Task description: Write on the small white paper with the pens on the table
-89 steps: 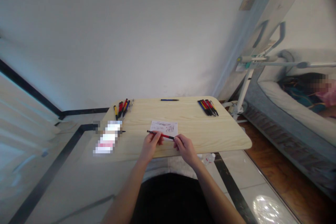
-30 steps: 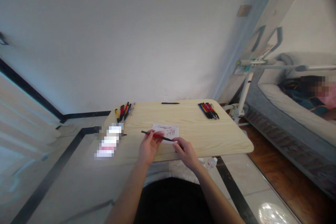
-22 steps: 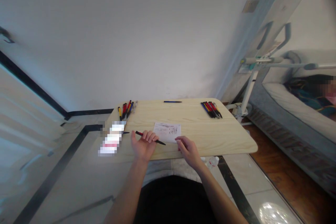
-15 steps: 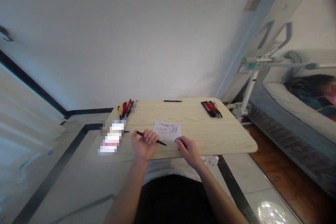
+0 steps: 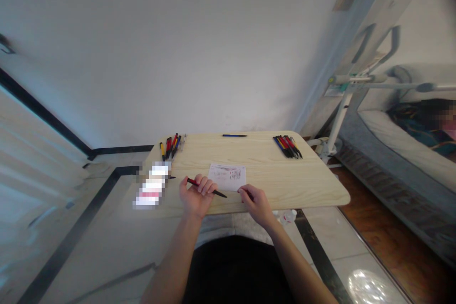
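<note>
My left hand [image 5: 197, 194] is palm up near the table's front edge, its fingers closed around a red and black pen [image 5: 220, 194] whose dark tip points right. My right hand [image 5: 254, 200] has its thumb and fingers pressed together at the lower right corner of a marked white paper [image 5: 227, 177]. Something dark shows within its curled fingers, too small to name. The paper lies flat between and just beyond both hands.
On the wooden table [image 5: 313, 185], mixed pens [image 5: 173, 146] lie at the back left, a row of pens [image 5: 288, 147] at the back right, and a blue pen [image 5: 234, 136] at the far edge. A blurred-out bright object [image 5: 153, 185] is at the left.
The view has shifted very slightly. Both hands and the pen in my left hand keep nearly the same place.
</note>
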Motion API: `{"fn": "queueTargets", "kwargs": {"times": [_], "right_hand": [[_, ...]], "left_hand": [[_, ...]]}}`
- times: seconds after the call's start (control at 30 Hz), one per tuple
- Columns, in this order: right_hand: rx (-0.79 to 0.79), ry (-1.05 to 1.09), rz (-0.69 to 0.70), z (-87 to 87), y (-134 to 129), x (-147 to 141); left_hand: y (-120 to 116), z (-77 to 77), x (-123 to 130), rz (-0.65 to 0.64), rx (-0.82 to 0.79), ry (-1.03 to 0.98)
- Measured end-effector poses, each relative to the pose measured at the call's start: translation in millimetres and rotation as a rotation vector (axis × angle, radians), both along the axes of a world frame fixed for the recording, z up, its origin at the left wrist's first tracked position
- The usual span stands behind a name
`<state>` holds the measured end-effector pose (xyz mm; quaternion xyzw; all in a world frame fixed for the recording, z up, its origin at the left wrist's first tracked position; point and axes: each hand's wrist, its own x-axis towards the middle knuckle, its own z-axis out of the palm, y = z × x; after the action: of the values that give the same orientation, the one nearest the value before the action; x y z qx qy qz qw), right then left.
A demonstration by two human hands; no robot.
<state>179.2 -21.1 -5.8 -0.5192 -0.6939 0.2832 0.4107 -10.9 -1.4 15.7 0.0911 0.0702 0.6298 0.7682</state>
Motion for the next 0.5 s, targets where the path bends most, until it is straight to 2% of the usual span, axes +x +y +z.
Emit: {"fn": "queueTargets", "kwargs": {"times": [0.5], "right_hand": [[-0.003, -0.012, 0.008, 0.7, -0.7, -0.2]], "left_hand": [[-1.0, 1.5, 0.0, -0.029, -0.004, 0.0]]}}
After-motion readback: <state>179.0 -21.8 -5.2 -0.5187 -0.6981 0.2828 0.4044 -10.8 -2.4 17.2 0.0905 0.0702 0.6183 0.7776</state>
